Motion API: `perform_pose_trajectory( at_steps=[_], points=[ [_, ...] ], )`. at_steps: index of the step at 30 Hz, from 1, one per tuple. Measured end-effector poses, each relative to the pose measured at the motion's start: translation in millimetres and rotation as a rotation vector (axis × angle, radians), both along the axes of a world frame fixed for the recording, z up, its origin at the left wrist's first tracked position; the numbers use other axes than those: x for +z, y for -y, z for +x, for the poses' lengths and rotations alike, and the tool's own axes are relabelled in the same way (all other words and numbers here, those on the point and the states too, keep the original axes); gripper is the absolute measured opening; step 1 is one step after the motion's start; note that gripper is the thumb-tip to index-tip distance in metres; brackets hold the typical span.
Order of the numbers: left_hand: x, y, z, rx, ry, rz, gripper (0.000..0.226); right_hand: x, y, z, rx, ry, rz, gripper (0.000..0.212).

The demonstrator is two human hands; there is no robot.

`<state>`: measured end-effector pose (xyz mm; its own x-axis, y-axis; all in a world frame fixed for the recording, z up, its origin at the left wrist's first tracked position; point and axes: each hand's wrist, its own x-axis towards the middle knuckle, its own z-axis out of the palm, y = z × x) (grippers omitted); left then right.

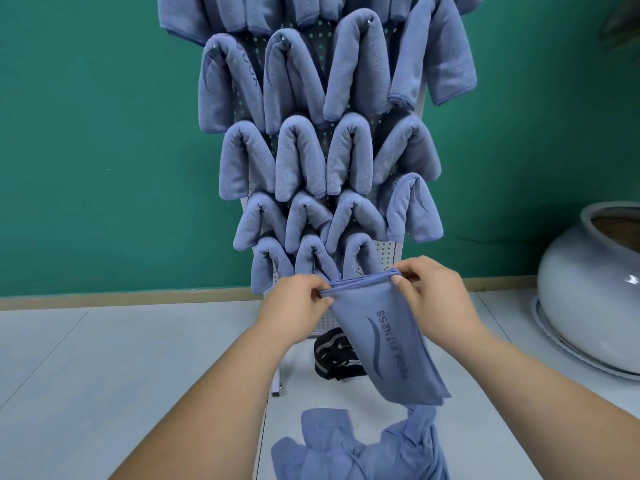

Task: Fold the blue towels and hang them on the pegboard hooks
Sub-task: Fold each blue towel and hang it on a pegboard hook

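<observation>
I hold a folded blue towel [391, 341] with dark lettering by its top edge, just in front of the lower part of the white pegboard [385, 250]. My left hand [298, 306] pinches the towel's left corner. My right hand [429, 296] pinches its right corner. The towel hangs down and slants to the right. Several folded blue towels [301, 157] hang in rows on the pegboard hooks above. At the bottom right of the board one spot shows bare holes beside the lowest row.
A loose heap of blue towels [360, 448] lies on the pale floor near me. A black strap-like object [334, 355] sits at the pegboard's foot. A large grey ceramic pot [588, 282] stands at the right. Behind is a green wall.
</observation>
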<state>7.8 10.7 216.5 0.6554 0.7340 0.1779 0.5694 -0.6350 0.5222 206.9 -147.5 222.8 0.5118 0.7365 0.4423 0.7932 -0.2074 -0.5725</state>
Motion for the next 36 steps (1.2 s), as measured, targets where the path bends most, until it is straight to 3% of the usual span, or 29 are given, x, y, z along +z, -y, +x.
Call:
perform_pose_trajectory(
  at_steps=[3, 6, 10, 15, 19, 22, 26, 28, 33, 36],
  points=[
    [5.7, -0.4, 0.3, -0.067, 0.017, 0.114, 0.009, -4.7, 3.7, 15.8, -0.064, 0.189, -0.342, 0.014],
    [6.6, 4.6, 2.6, -0.08, -0.028, 0.149, 0.008, -6.7, 3.0, 17.8, -0.047, 0.178, -0.446, 0.014],
    [6.9, 3.8, -0.1, -0.03, -0.054, 0.135, 0.012, -2.3, 5.5, 16.1, 0.005, 0.102, -0.347, 0.004],
    [4.6, 1.6, -1.3, -0.044, -0.071, 0.047, 0.015, -1.4, 8.3, 17.1, 0.072, -0.106, -0.19, 0.012],
    [4.5, -0.9, -0.3, -0.053, 0.112, -0.101, 0.019, -1.9, 6.1, 17.7, 0.107, -0.312, -0.088, 0.015],
    [6.4, -0.1, 0.2, -0.05, 0.162, -0.17, 0.022, -2.9, 4.8, 16.8, 0.137, -0.354, -0.071, 0.013],
    [8.7, 3.0, -0.6, -0.088, -0.161, 0.034, 0.016, -7.5, 0.3, 5.0, 0.198, -0.346, -0.06, 0.014],
    [7.2, 8.5, -0.4, -0.12, -0.261, 0.009, 0.015, -11.1, -3.2, -4.9, 0.231, -0.324, -0.067, 0.015],
    [7.4, 19.4, 4.6, -0.264, -0.011, -0.255, 0.02, -15.0, -9.0, -26.8, 0.351, -0.304, -0.05, 0.018],
    [8.6, 21.0, 6.7, -0.285, 0.064, -0.215, 0.011, -13.2, -11.0, -29.0, 0.355, -0.363, -0.014, 0.017]
  ],
)
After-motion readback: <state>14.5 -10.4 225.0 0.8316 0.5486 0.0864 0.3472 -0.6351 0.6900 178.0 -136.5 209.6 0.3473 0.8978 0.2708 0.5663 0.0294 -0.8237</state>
